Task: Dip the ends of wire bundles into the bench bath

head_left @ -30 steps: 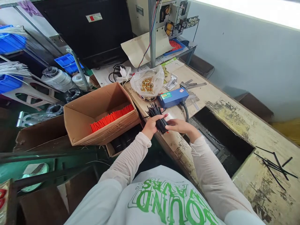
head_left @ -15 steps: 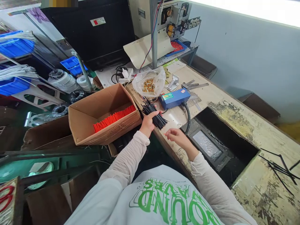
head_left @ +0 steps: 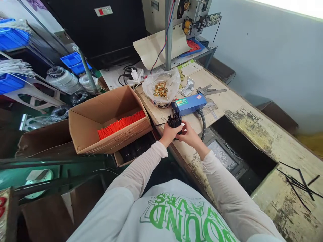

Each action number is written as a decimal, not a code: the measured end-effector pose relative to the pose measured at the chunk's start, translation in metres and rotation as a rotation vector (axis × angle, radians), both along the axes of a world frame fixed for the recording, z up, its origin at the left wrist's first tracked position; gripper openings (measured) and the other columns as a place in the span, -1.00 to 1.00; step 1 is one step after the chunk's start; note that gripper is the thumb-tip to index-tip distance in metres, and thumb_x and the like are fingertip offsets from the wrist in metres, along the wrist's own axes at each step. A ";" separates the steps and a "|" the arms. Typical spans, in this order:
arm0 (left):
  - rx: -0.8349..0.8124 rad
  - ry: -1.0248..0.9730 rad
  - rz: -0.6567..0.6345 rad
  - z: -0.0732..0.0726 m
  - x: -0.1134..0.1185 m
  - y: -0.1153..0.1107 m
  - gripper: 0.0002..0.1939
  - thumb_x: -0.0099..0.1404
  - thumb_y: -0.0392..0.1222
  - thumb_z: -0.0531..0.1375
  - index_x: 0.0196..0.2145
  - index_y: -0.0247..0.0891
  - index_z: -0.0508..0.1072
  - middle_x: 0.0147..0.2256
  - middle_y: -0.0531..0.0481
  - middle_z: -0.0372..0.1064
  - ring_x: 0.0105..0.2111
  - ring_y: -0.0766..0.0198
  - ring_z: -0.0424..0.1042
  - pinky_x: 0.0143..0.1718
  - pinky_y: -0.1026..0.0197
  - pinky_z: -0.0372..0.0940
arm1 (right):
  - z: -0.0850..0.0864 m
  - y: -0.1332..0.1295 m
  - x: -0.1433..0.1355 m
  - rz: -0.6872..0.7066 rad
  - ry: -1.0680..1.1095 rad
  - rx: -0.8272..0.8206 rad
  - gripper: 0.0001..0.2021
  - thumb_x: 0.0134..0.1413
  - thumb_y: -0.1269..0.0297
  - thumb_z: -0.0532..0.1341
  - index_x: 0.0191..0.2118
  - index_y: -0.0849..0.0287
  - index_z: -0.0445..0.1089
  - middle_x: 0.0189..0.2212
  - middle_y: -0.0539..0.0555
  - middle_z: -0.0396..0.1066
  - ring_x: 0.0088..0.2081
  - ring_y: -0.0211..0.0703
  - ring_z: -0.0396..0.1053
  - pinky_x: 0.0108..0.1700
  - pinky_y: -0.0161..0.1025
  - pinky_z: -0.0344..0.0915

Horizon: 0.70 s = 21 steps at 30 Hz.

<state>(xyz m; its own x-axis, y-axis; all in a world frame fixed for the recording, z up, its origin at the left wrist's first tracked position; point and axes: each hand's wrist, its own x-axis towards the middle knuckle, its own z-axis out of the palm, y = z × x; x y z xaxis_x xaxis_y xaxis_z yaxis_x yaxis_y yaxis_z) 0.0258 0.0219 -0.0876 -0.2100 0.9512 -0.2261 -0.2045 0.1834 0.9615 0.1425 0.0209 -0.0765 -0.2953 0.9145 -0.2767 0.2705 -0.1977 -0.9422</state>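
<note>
A bundle of short black wires (head_left: 174, 121) stands roughly upright over the bench's near edge, its upper ends fanning a little. My left hand (head_left: 170, 134) is wrapped round it from the left. My right hand (head_left: 188, 135) closes on the bundle's right side, its fingers meeting those of the left hand. One black wire sticks out leftward from the bundle. Just behind the hands is a blue box-shaped device (head_left: 189, 105) with a ribbed black hose. Beyond the bundle, a clear plastic bag (head_left: 161, 85) holds small gold-coloured metal pieces.
To the left, a cardboard box (head_left: 111, 137) holds a row of red wires; another box with black pieces sits below it. The bench has a dark rectangular opening (head_left: 252, 158) on the right, with loose black strips (head_left: 300, 179) beyond. Calipers (head_left: 210, 91) lie behind the blue device.
My right hand has moved up and left onto the bundle. The bundle has turned from lying slanted to nearly upright in my left hand, which has shifted slightly right.
</note>
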 end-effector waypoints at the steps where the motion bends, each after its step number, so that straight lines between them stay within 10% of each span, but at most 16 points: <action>1: 0.019 0.023 -0.001 -0.003 0.002 0.001 -0.78 -0.14 -0.23 0.36 -0.52 -0.26 0.40 -0.54 0.07 0.38 -0.45 0.24 0.39 -0.35 0.17 0.33 | -0.003 0.000 -0.001 -0.002 -0.044 0.041 -0.25 -0.27 0.34 0.34 0.13 0.15 0.10 -0.38 -0.09 0.23 -0.47 -0.22 0.34 -0.43 -0.21 0.38; 10: 0.273 0.126 -0.100 -0.019 0.005 0.002 -0.57 -0.08 -0.31 0.34 -0.19 -0.18 0.41 -0.18 -0.02 0.44 -0.07 0.14 0.40 0.14 0.06 0.20 | -0.026 -0.004 0.004 -0.027 -0.126 0.395 -0.41 -0.15 0.38 0.24 0.09 0.22 0.15 -0.07 0.22 0.37 -0.11 0.03 0.36 -0.07 -0.05 0.32; 21: 0.326 0.130 -0.151 -0.019 -0.002 -0.002 -0.48 -0.20 -0.40 0.30 -0.19 -0.21 0.42 -0.17 -0.04 0.43 -0.08 0.10 0.39 0.11 0.06 0.18 | -0.027 -0.014 0.004 0.058 -0.351 0.523 -0.37 -0.11 0.43 0.20 0.17 0.22 0.11 -0.04 0.27 0.31 -0.01 0.16 0.34 0.00 0.08 0.32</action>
